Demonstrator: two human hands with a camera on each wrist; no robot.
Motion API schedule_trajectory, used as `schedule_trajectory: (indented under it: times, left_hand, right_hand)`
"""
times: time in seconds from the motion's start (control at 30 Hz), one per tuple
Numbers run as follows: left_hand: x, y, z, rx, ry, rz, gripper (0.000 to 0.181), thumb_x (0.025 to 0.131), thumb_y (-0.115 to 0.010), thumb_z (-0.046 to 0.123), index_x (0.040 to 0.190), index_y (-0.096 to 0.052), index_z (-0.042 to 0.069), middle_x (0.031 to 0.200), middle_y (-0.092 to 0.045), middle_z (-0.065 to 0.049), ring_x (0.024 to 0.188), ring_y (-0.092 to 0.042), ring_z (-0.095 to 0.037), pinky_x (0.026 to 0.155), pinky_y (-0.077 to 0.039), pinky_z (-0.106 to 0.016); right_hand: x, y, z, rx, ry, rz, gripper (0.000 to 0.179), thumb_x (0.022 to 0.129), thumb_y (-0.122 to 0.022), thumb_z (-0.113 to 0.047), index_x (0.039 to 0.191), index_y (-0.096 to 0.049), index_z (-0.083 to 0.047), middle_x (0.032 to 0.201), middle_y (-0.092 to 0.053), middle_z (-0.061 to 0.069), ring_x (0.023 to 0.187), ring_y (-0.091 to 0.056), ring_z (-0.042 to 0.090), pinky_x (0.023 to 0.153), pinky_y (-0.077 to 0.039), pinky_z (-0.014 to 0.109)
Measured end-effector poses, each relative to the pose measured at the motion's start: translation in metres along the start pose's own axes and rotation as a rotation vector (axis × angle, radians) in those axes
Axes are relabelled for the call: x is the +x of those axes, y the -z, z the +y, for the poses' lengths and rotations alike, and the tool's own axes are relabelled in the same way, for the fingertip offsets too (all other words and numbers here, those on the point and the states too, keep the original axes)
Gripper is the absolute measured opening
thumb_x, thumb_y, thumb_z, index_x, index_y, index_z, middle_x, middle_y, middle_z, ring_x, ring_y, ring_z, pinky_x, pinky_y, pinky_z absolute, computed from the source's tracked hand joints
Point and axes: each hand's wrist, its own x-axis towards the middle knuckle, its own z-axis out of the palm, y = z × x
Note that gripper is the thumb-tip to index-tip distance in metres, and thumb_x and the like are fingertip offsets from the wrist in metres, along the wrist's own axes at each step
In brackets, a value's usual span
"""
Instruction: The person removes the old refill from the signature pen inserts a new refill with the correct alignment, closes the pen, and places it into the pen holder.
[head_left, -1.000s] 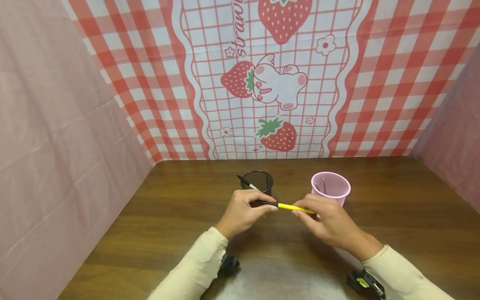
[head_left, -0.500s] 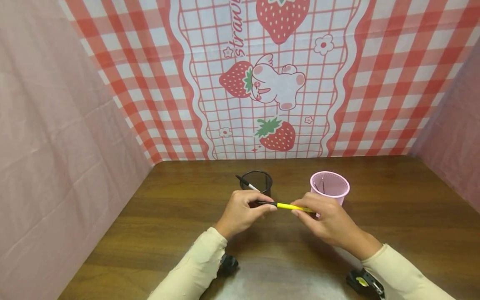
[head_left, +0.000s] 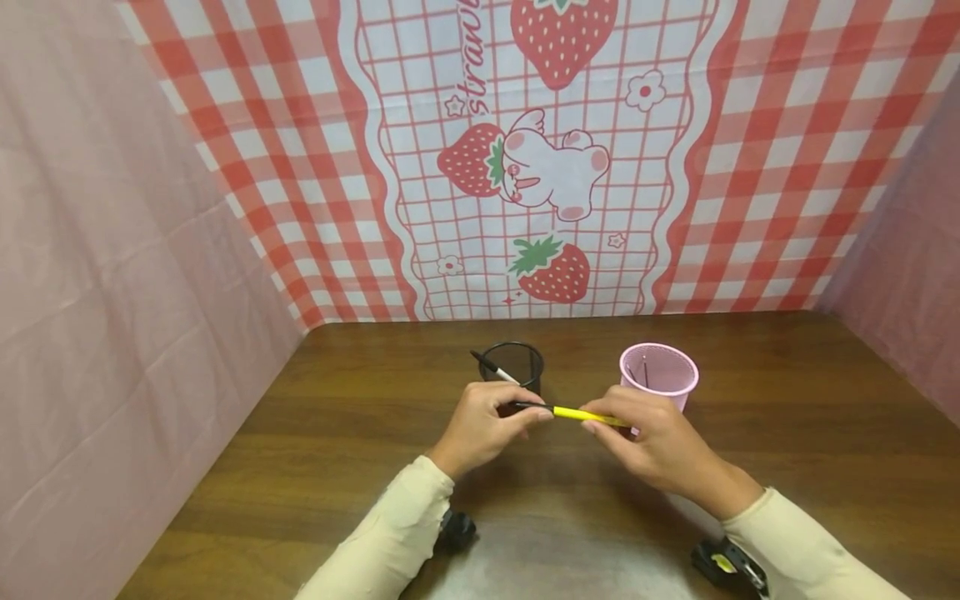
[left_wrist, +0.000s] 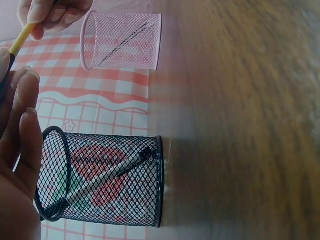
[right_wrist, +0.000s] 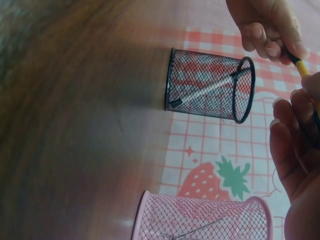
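Above the table (head_left: 330, 433), the left hand (head_left: 486, 422) pinches a pen (head_left: 573, 413) by its black part. The right hand (head_left: 658, 438) pinches its yellow part.

Only readable text was sideways red script lettering (head_left: 472, 58) on the far checked cloth (head_left: 540, 167), left of a large printed strawberry (head_left: 564, 37): "straw", next letter cut off by view edge.
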Motion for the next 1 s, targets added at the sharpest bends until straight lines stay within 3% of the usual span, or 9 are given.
schedule_trajectory:
  times: [0.17, 0.3, 0.43, 0.57, 0.8, 1.0]
  left_hand:
    - [-0.0002, 0.0012, -0.0004, 0.012, -0.008, -0.006, 0.010, 0.088, -0.078, 0.012, 0.094, -0.077, 0.004, 0.076, -0.071, -0.002, 0.051, -0.065, -0.017, 0.049, -0.054, -0.024]
    - [-0.0002, 0.0016, -0.0008, -0.010, -0.011, -0.019, 0.009, 0.088, -0.078, 0.011, 0.091, -0.076, 0.003, 0.075, -0.071, -0.008, 0.051, -0.065, -0.022, 0.050, -0.055, -0.025]
    - [-0.0002, 0.0018, -0.0008, -0.022, -0.004, -0.028, 0.009, 0.088, -0.077, 0.011, 0.092, -0.076, 0.003, 0.077, -0.072, -0.008, 0.052, -0.066, -0.019, 0.051, -0.056, -0.025]
    - [0.0002, 0.0019, 0.0008, -0.053, -0.011, -0.040, 0.009, 0.087, -0.078, 0.010, 0.095, -0.077, 0.005, 0.081, -0.073, -0.003, 0.054, -0.067, -0.017, 0.052, -0.057, -0.027]
    - [0.0014, 0.0005, 0.0053, -0.070, -0.042, -0.071, 0.013, 0.088, -0.078, 0.008, 0.100, -0.075, 0.004, 0.085, -0.072, -0.004, 0.061, -0.069, -0.021, 0.055, -0.058, -0.027]
    - [0.0010, -0.0008, 0.0062, -0.163, 0.002, -0.062, 0.018, 0.087, -0.076, -0.003, 0.105, -0.072, -0.001, 0.090, -0.068, -0.010, 0.061, -0.067, -0.026, 0.057, -0.059, -0.031]
  right_hand:
    - [0.0010, -0.0008, -0.0008, 0.002, 0.000, 0.003, 0.013, 0.098, -0.068, -0.024, 0.100, -0.073, -0.012, 0.083, -0.062, -0.010, 0.066, -0.050, 0.000, 0.052, -0.039, 0.012]
    - [0.0014, -0.0013, -0.0014, 0.003, -0.001, 0.004, 0.019, 0.100, -0.064, -0.029, 0.099, -0.074, -0.012, 0.082, -0.062, -0.010, 0.066, -0.050, 0.000, 0.053, -0.038, 0.011]
    - [0.0011, -0.0014, -0.0010, 0.008, -0.006, 0.002, 0.008, 0.090, -0.074, -0.012, 0.098, -0.074, -0.010, 0.081, -0.061, -0.011, 0.064, -0.049, 0.000, 0.051, -0.038, 0.013]
    - [0.0003, -0.0016, -0.0003, 0.015, -0.012, -0.003, 0.028, 0.074, -0.078, 0.004, 0.098, -0.074, -0.010, 0.081, -0.060, -0.011, 0.064, -0.049, 0.000, 0.051, -0.038, 0.013]
    - [-0.0002, -0.0006, -0.0022, 0.017, -0.027, -0.019, 0.029, 0.075, -0.078, 0.004, 0.099, -0.074, -0.011, 0.081, -0.060, -0.013, 0.064, -0.047, -0.001, 0.051, -0.039, 0.014]
    - [-0.0011, 0.0014, -0.0052, 0.026, -0.137, -0.067, 0.028, 0.077, -0.080, 0.004, 0.098, -0.074, -0.015, 0.080, -0.060, -0.014, 0.064, -0.048, 0.001, 0.055, -0.038, 0.014]
